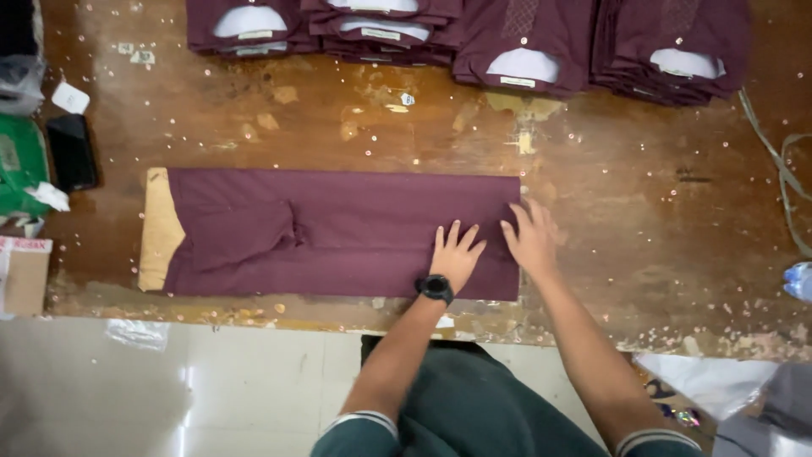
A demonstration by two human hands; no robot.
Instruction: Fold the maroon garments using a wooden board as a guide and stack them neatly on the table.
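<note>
A maroon garment [338, 233], folded into a long narrow band, lies flat on the desk [643, 220] with its long axis running left to right, parallel to the near edge. Its left end covers a tan cardboard folding board [158, 228], whose bare strip shows beyond the cloth; a crumpled inner fold sits left of centre.

Both hands rest on the band's right end. The left hand [455, 254], with a black watch [436, 289] at the wrist, lies palm down on the cloth, fingers spread and pointing away from the body. The right hand [531, 241] lies just beside it at the right-hand edge of the cloth, also flat and splayed. Neither grip is closed on anything: both are wide and pressing, not pinching. Nearly the whole garment therefore stretches leftward from the hands, and the left hand is the nearer to its bulk and to the board.

Along the far edge of the desk stand stacks of folded maroon shirts [524, 42], collars showing white inserts. At the left margin lie a dark phone [72, 152], a green packet [19, 165] and a cardboard box [24, 275]. The worn wooden top is flecked with pale specks; a grey strap [782, 169] trails at the right.
</note>
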